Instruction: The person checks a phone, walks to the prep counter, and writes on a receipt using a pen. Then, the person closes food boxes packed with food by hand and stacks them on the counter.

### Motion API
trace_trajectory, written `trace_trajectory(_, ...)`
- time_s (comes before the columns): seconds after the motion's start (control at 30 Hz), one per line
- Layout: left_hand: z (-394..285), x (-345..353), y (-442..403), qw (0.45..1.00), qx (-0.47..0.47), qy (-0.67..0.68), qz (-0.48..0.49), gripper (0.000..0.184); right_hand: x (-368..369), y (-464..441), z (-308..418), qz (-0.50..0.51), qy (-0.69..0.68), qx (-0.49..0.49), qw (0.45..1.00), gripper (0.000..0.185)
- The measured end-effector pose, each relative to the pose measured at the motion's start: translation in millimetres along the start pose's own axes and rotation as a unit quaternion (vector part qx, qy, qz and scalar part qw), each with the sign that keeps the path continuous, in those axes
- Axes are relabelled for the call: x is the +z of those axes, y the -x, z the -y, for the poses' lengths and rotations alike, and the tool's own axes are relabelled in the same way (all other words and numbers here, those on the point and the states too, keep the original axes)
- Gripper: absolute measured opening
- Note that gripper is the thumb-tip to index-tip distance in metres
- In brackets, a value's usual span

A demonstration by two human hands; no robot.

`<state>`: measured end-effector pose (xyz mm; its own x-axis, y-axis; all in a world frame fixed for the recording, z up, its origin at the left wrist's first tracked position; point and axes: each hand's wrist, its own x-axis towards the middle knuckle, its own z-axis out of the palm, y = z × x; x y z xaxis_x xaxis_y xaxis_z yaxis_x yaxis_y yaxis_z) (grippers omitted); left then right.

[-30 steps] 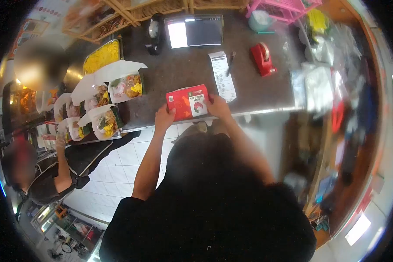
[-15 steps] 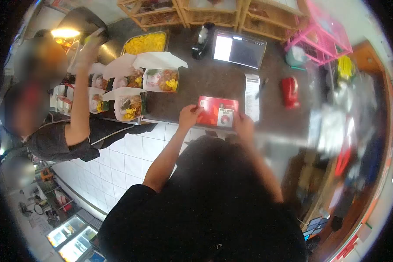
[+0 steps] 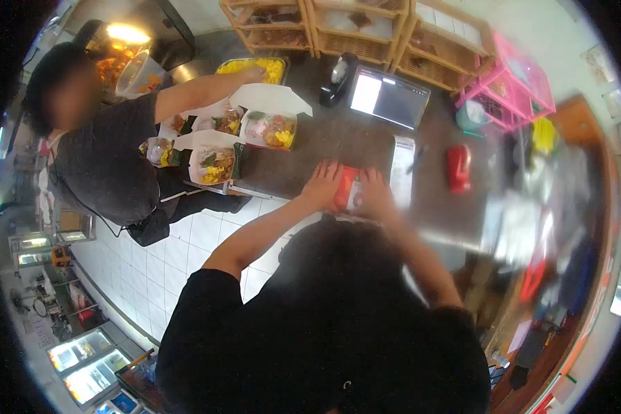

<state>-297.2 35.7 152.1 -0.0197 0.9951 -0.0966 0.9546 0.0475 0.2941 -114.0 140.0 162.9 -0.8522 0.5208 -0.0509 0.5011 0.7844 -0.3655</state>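
Observation:
A red and white printed box [image 3: 347,185] lies near the front edge of the dark counter [image 3: 290,165]. My left hand [image 3: 324,185] rests on its left part, fingers stretched forward. On its right part lies my right hand [image 3: 374,193], its fingers also extended. Both hands cover much of the box. Just to the right is a long white receipt [image 3: 402,169], with a dark pen [image 3: 418,157] beside it.
Open food boxes [image 3: 269,131] stand left on the counter, near a tray of yellow food [image 3: 276,71]. A co-worker [image 3: 110,152] reaches over them. A tablet [image 3: 390,96], red tape dispenser [image 3: 459,169], pink rack [image 3: 507,86] and wooden shelves [image 3: 355,31] are beyond.
My hands have moved from the box's side edges onto its top and closer together. The co-worker has leaned in, with an arm now stretched to the yellow food. The view has shifted.

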Motion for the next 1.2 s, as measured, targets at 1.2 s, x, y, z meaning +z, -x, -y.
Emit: trace_trajectory(1.2,-61.9,25.4,-31.4,0.948,-0.294,0.095,-0.075,0.12,32.3,1.7,-45.6,-0.068,-0.266,0.162,0.948,0.031)
